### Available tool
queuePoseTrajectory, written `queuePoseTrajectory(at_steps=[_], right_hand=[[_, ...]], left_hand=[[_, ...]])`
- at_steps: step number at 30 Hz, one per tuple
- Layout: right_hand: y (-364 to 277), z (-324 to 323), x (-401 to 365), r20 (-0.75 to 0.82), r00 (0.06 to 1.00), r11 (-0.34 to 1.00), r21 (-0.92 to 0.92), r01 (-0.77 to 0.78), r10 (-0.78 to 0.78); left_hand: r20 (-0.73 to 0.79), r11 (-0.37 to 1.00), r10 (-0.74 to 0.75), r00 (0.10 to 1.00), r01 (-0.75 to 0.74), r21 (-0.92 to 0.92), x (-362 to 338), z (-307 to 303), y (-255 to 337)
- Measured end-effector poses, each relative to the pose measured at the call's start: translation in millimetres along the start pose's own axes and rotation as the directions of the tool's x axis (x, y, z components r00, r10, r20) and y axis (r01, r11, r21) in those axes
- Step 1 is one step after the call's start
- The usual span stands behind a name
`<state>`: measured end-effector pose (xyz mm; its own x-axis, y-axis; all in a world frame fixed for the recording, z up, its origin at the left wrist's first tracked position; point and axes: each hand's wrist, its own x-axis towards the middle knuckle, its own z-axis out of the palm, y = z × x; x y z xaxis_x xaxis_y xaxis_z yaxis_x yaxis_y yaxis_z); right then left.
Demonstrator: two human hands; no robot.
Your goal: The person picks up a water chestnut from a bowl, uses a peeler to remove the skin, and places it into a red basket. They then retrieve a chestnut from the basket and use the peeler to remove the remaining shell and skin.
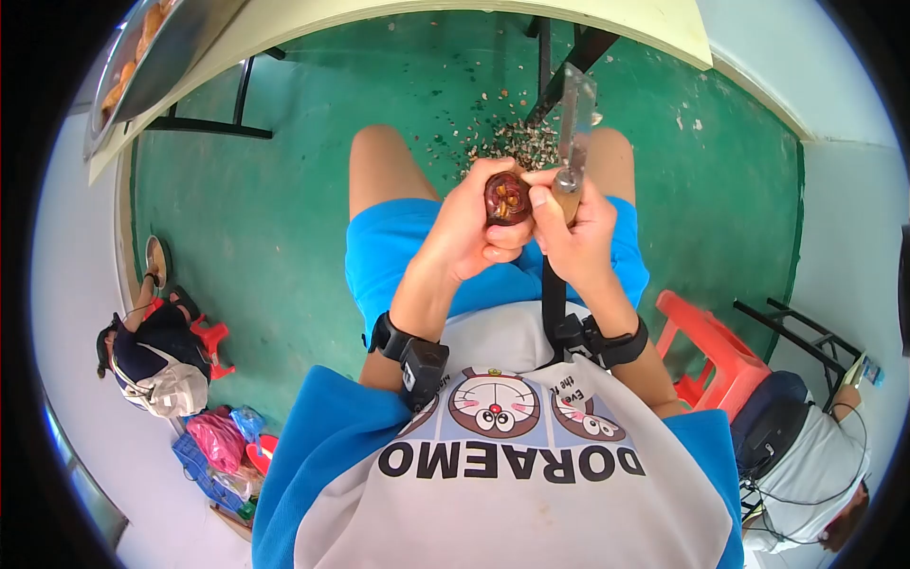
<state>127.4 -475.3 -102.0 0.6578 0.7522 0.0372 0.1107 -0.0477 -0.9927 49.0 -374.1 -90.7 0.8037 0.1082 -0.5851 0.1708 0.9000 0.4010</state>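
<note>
A dark maroon fruit [508, 197], perhaps orange-yellow inside, is showing in the left hand [474, 232], a silvery, tan-handled knife [575, 119] is glinting in the right hand [573, 237], and blue shorts [389, 248] are spreading beneath both.

The fruit [507, 197] in the left hand [474, 228] lies just left of the knife [573, 114] in the right hand [573, 237]; scraps [512, 142] lie on the floor [284, 190] ahead.

green painted floor [275, 218] is lying open left of the left hand [471, 228]; above the right hand [574, 235], a cream table edge [427, 21] and black metal legs [569, 59] are crowding in; a red plastic stool [713, 349] is blocking the right.
</note>
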Motion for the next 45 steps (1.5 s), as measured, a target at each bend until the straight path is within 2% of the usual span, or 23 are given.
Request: queuePoseTrajectory(at_steps=[1, 2, 4, 9, 11, 12, 13, 15, 17, 18, 19, 21, 23, 25, 27, 31, 32, 34, 35, 37, 38, 43, 45], right_hand=[[2, 0, 0, -0.015, 0.998, 0.992, 0.107, -0.059, 0.061], [3, -2, 2, 0.015, 0.995, 0.990, 0.095, -0.100, 0.099], [-2, -4, 4, 0.008, 0.994, 0.986, 0.130, -0.106, 0.106], [-24, -2, 4, 0.025, 0.991, 0.945, 0.299, -0.132, 0.130], [-20, 2, 6, -0.015, 0.988, 0.963, 0.228, -0.145, 0.152], [-17, 3, 6, -0.057, 0.983, 0.974, 0.159, -0.162, 0.173], [-14, 0, 7, -0.033, 0.975, 0.959, 0.187, -0.212, 0.222], [-10, 1, 7, -0.046, 0.972, 0.959, 0.178, -0.219, 0.230], [-8, 0, 7, -0.002, 0.978, 0.950, 0.239, -0.201, 0.208], [-2, -1, 8, -0.027, 0.990, 0.966, 0.227, -0.128, 0.138], [-11, -3, 7, 0.050, 0.972, 0.919, 0.318, -0.233, 0.230], [-10, 0, 8, 0.025, 0.986, 0.938, 0.305, -0.165, 0.165], [-11, -5, 10, 0.072, 0.982, 0.949, 0.256, -0.185, 0.173], [-13, -12, 11, 0.112, 0.979, 0.951, 0.243, -0.193, 0.170], [-15, -17, 10, 0.236, 0.952, 0.947, 0.207, -0.247, 0.197], [-11, -17, 6, 0.253, 0.950, 0.948, 0.209, -0.240, 0.185], [-10, -14, 5, 0.254, 0.950, 0.949, 0.208, -0.239, 0.183], [-8, -7, 4, 0.142, 0.983, 0.974, 0.174, -0.144, 0.119], [-10, -7, 5, 0.143, 0.983, 0.974, 0.174, -0.143, 0.119], [-14, -10, 7, 0.130, 0.972, 0.961, 0.170, -0.218, 0.198], [-13, -11, 7, 0.132, 0.971, 0.961, 0.171, -0.219, 0.198], [-9, -12, 6, 0.127, 0.977, 0.964, 0.181, -0.192, 0.171], [-8, -11, 4, 0.129, 0.977, 0.959, 0.206, -0.195, 0.171]], left_hand=[[0.080, 0.996, -0.005, 0.997, 0.012, -0.087, 1, 0, 0], [0.080, 0.996, 0.004, 0.997, 0.003, -0.086, 1, 2, 1], [-0.052, 0.997, 0.074, 0.996, -0.074, 0.001, -2, 11, 0], [-0.043, 0.973, 0.169, 0.985, -0.160, 0.169, 1, 11, 1], [-0.167, 0.944, 0.280, 0.945, -0.241, 0.224, 4, 12, -3], [-0.140, 0.942, 0.290, 0.947, -0.257, 0.218, 5, 11, -5], [-0.150, 0.945, 0.282, 0.948, -0.247, 0.214, 6, 10, -6], [-0.060, 0.980, 0.175, 0.983, -0.168, 0.105, 4, 9, -6], [-0.069, 0.988, 0.149, 0.986, -0.145, 0.058, 6, 5, -5], [-0.004, 0.995, 0.098, 0.995, -0.098, 0.023, 7, 4, -2], [0.059, 0.999, 0.049, 0.997, -0.048, -0.010, 7, 3, 1], [-0.016, 0.982, 0.125, 0.992, -0.121, 0.145, 7, 5, 2], [0.028, 0.972, 0.114, 0.993, -0.117, 0.202, 10, 4, 5], [0.020, 0.972, 0.109, 0.994, -0.111, 0.208, 10, 6, 7], [0.031, 0.963, 0.043, 0.999, -0.050, 0.265, 8, 7, 8], [0.023, 0.949, 0.021, 1.000, -0.027, 0.314, 7, 3, 5], [0.023, 0.949, 0.023, 0.999, -0.029, 0.314, 7, 5, 4], [-0.120, 0.920, 0.144, 0.982, -0.088, 0.383, 6, 11, 1], [-0.120, 0.920, 0.144, 0.982, -0.088, 0.382, 6, 10, 2], [0.151, 0.894, 0.150, 0.977, -0.199, 0.402, 6, 4, 4], [0.183, 0.871, 0.192, 0.964, -0.253, 0.421, 9, 4, 1], [0.194, 0.838, 0.231, 0.953, -0.296, 0.459, 2, 9, 2], [0.141, 0.813, 0.234, 0.962, -0.273, 0.514, -2, 13, 3]])
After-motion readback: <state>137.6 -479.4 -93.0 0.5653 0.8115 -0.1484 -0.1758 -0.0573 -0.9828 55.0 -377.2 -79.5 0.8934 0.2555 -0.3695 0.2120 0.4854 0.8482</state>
